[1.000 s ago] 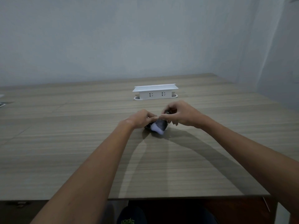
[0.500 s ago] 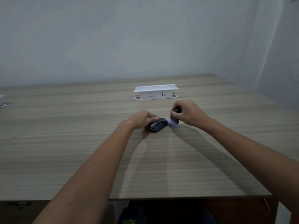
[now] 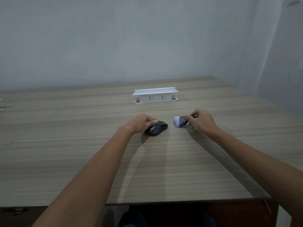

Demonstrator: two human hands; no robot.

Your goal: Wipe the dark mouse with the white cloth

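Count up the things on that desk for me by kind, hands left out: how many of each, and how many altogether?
Mouse, dark, under the left hand: 1
Cloth, white and dark, pinched in the right hand: 1
Socket box, white, farther back on the desk: 1
Total: 3

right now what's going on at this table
A person is cleaning a dark mouse on a wooden table. The left hand rests on the mouse and steadies it. The right hand pinches a cloth, white at the tip and dark nearer the fingers, held off to the right, apart from the mouse. A white socket box stands behind them.
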